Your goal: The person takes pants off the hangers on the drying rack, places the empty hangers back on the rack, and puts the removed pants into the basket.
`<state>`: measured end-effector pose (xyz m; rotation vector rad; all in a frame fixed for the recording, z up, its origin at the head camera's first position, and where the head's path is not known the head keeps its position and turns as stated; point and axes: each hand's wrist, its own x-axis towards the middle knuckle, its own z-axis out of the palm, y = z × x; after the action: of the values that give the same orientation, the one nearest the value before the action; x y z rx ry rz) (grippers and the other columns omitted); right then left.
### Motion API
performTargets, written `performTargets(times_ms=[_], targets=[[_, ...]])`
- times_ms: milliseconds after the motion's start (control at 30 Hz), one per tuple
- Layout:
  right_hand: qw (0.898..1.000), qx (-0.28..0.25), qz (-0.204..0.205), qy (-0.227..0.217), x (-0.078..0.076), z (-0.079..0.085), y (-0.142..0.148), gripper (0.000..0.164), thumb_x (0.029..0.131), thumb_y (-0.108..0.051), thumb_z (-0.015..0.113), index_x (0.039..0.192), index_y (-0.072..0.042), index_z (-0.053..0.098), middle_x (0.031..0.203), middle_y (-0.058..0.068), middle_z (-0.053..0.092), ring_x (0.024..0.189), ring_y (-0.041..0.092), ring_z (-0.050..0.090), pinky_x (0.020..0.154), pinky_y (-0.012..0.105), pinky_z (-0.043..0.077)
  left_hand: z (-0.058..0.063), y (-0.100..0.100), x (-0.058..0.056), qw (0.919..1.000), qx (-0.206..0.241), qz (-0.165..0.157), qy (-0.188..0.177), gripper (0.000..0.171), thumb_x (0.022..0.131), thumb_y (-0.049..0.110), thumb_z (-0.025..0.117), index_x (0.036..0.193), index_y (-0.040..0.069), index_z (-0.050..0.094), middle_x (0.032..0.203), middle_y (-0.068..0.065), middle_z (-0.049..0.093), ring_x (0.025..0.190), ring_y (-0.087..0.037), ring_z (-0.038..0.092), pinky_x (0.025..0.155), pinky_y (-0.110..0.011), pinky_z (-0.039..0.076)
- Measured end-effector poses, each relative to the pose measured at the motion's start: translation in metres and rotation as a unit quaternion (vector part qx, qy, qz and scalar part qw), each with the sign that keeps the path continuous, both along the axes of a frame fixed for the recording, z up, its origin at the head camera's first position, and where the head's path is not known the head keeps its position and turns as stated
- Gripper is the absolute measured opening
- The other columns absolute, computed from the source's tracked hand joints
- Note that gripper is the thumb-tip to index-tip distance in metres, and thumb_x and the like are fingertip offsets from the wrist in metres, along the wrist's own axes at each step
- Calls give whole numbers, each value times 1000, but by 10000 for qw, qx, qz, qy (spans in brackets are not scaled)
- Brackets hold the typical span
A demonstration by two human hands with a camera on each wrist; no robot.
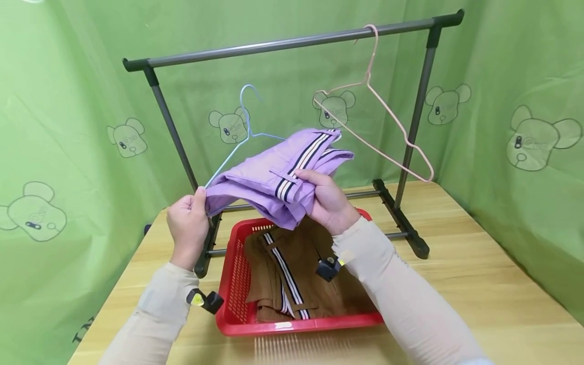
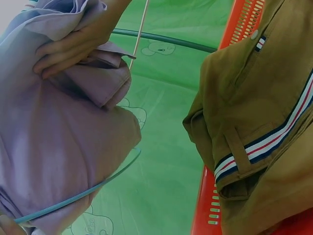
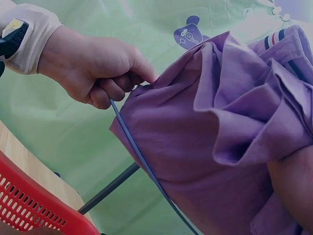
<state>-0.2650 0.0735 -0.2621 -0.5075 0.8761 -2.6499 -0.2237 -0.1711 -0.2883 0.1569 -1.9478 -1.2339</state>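
Lilac pants (image 1: 255, 177) with a black-and-white striped waistband are held up in folds above a red basket. My right hand (image 1: 335, 205) grips them by the waistband, thumb on top and fingers underneath. At the left end of a blue wire hanger (image 1: 230, 154), my left hand (image 1: 188, 225) has its fingers curled round the wire, thumb at the cloth's edge. In the right wrist view the hanger's bar (image 3: 142, 156) runs along the lilac cloth. Its hook points up, off the rack, and the cloth hides its right part.
Folded brown pants (image 1: 315, 268) with a striped waistband lie in the red basket (image 1: 223, 304) on the wooden table (image 1: 479, 268). Behind stands a grey metal rack (image 1: 274, 46). A pink hanger (image 1: 397, 119) hangs at its right. Green printed cloth (image 1: 59, 126) surrounds the table.
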Motion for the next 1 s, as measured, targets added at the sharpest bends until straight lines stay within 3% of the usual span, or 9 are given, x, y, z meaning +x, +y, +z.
performTargets(times_ms=[367, 767, 1000], targets=[[9998, -154, -20, -110, -2, 1, 3, 31, 96, 8, 33, 125, -2, 36, 125, 15, 49, 105, 24, 64, 95, 35, 47, 1, -3, -3, 9997, 234, -65, -91, 50, 95, 27, 60, 51, 14, 40, 44, 8, 41, 42, -6, 35, 37, -21, 22], [9993, -366, 4, -90, -2, 3, 11, 25, 97, 7, 34, 120, 0, 39, 112, 16, 62, 100, 27, 67, 89, 35, 51, 3, -3, -3, 9997, 211, -70, -130, 51, 96, 27, 59, 51, 15, 38, 43, 9, 32, 42, -6, 28, 38, -22, 18], [9992, -378, -17, -95, -3, 3, 15, 28, 96, 9, 36, 122, -1, 37, 115, 16, 58, 101, 28, 66, 90, 35, 50, 3, -3, -3, 9992, 338, -123, -180, 51, 96, 26, 59, 52, 15, 37, 43, 9, 30, 41, -6, 25, 38, -22, 17]])
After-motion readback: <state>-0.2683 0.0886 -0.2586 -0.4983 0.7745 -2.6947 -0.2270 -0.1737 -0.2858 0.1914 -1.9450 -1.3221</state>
